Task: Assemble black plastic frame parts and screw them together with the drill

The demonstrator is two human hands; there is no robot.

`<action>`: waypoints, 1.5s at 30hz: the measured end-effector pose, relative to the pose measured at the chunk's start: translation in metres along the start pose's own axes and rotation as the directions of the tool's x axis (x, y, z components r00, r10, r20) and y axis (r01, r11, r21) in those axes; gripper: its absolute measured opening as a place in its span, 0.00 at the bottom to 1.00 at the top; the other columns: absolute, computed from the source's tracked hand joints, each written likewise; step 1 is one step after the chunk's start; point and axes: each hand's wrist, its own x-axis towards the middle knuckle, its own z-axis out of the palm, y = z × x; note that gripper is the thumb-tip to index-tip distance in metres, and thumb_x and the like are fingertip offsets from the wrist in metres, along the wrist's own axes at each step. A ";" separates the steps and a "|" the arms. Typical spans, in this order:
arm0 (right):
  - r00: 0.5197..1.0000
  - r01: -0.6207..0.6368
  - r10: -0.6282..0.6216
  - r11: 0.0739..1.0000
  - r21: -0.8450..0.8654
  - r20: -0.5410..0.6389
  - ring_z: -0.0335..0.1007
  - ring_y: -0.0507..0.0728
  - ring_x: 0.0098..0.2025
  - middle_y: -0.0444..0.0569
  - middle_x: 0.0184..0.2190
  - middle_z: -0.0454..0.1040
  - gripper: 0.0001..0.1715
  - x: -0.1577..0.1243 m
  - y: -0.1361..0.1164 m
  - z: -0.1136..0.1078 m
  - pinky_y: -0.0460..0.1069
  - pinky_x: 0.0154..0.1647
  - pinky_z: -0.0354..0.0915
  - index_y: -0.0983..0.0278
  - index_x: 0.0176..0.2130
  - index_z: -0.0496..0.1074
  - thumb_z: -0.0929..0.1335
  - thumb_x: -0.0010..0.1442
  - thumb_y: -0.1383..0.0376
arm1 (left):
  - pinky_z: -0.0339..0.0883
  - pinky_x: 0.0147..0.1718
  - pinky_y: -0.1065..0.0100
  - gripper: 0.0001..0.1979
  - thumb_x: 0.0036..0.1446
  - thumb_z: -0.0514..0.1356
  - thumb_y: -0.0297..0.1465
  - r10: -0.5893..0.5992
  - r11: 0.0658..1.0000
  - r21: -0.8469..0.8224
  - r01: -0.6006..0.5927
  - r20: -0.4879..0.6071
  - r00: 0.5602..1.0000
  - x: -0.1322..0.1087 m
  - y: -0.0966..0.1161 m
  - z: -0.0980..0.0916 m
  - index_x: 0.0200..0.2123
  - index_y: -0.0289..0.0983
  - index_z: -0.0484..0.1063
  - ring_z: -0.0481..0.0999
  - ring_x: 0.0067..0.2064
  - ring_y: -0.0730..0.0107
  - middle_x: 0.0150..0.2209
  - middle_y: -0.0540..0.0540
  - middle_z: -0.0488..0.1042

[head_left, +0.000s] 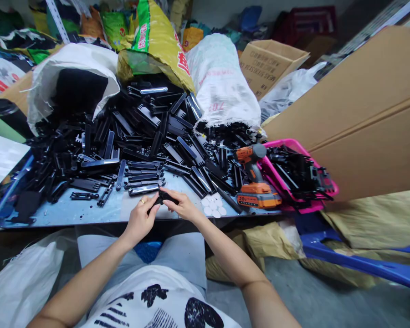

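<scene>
My left hand (141,217), with a ring on one finger, and my right hand (182,205) meet at the front edge of the bench. Between them they pinch a small black plastic part (161,197), mostly covered by my fingers, so its exact kind does not show. Just beyond my fingertips lies a stack of black plastic strips (143,177) set side by side. A loose heap of similar black plastic parts (157,123) spreads behind it. To the right of my right hand lie several white round discs (213,206).
An orange and grey cordless drill (254,177) stands at the right, beside a pink basket (333,189) of black parts. Open sacks, one white (104,64), one yellow-green (157,41) and another white (222,77), line the back. A cardboard sheet (362,114) rises at the right.
</scene>
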 end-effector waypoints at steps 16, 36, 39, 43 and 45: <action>0.999 0.025 -0.003 0.852 -0.522 0.043 0.69 0.59 0.48 0.51 0.49 0.72 0.37 0.046 -0.012 0.010 0.55 0.50 0.66 0.58 0.65 0.54 0.64 0.62 0.50 | 0.72 0.25 0.67 0.25 0.63 0.49 0.41 -0.528 0.785 -0.471 0.402 -0.171 0.832 -0.001 -0.033 0.026 0.60 0.37 0.53 0.71 0.24 0.75 0.39 0.43 0.69; 0.405 -0.788 0.195 0.570 -0.233 -0.893 0.52 0.67 0.58 0.69 0.54 0.61 0.20 0.182 0.085 -0.270 0.60 0.56 0.51 0.76 0.48 0.66 0.65 0.60 0.64 | 0.70 0.41 0.61 0.45 0.47 0.58 0.54 -0.582 0.810 -0.254 0.528 -0.239 0.777 -0.027 -0.088 0.022 0.63 0.36 0.54 0.76 0.40 0.60 0.40 0.41 0.72; 0.403 -0.762 0.168 0.605 -0.229 -0.899 0.58 0.64 0.54 0.66 0.52 0.63 0.20 0.181 0.077 -0.268 0.56 0.54 0.55 0.75 0.50 0.62 0.62 0.61 0.65 | 0.72 0.37 0.62 0.45 0.44 0.58 0.56 -0.594 0.803 -0.212 0.557 -0.217 0.774 -0.027 -0.086 0.019 0.61 0.36 0.58 0.77 0.39 0.58 0.40 0.39 0.73; 0.481 -0.635 0.002 0.690 -0.347 -0.877 0.63 0.58 0.49 0.60 0.50 0.67 0.20 0.158 0.048 -0.257 0.52 0.52 0.58 0.72 0.53 0.58 0.59 0.64 0.63 | 0.72 0.33 0.61 0.45 0.42 0.58 0.56 -0.597 0.802 -0.120 0.585 -0.126 0.792 -0.027 -0.084 0.009 0.58 0.35 0.61 0.77 0.38 0.55 0.42 0.37 0.73; 0.547 -0.509 -0.143 0.725 -0.464 -0.825 0.64 0.55 0.49 0.56 0.49 0.68 0.18 0.137 0.025 -0.245 0.49 0.53 0.58 0.69 0.51 0.60 0.60 0.63 0.63 | 0.72 0.33 0.60 0.44 0.42 0.58 0.56 -0.579 0.816 -0.093 0.571 -0.116 0.807 -0.028 -0.083 0.006 0.58 0.35 0.62 0.77 0.38 0.55 0.42 0.37 0.72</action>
